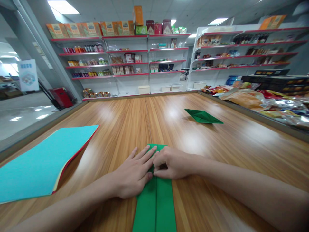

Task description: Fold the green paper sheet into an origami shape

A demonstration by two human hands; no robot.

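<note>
A sheet of green paper [165,206], folded into a long strip with a line down its middle, lies on the wooden table in front of me. My left hand [134,175] rests flat on its left side, fingers spread toward the far end. Close beside it, my right hand [172,162] is curled closed, with its thumb and fingertips against the strip near the middle line. Whether any paper is pinched between those fingers is hidden. Farther off to the right sits a folded green paper piece [204,116], pointed at both ends.
On the left lies a stack of coloured paper [50,158], light blue on top with red and yellow edges below. Packaged snacks [256,100] and dark boxes [277,80] stand beyond the table's right edge. Stocked shelves [127,62] line the back.
</note>
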